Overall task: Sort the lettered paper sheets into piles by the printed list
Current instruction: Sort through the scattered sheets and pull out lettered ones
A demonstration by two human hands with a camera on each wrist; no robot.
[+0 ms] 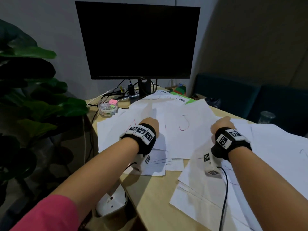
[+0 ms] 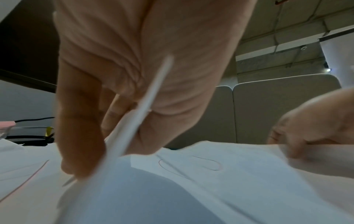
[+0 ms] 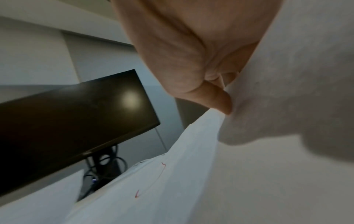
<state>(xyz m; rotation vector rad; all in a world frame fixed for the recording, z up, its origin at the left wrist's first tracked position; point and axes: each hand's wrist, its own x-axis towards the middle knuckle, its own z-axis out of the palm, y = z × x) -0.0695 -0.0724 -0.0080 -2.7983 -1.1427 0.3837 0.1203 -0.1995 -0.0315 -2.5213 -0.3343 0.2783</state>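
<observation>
I hold one white sheet (image 1: 176, 130) between both hands above the other papers spread on the desk (image 1: 150, 197). Its long side runs left to right across me, from one hand to the other, and the red letter J (image 1: 184, 123) on it stands upright toward me, its top toward the monitor (image 1: 138, 40). My left hand (image 1: 150, 123) pinches the sheet's left edge, thumb (image 2: 82, 128) on one side and curled fingers (image 2: 118, 115) on the other, as the left wrist view shows edge-on. My right hand (image 1: 221, 124) pinches the right edge with the thumb (image 3: 220, 100) pressed onto the paper. Another sheet with a red stroke (image 1: 116, 129) lies flat to the left, partly under mine. A loose pile (image 1: 200, 194) lies near my right forearm.
</observation>
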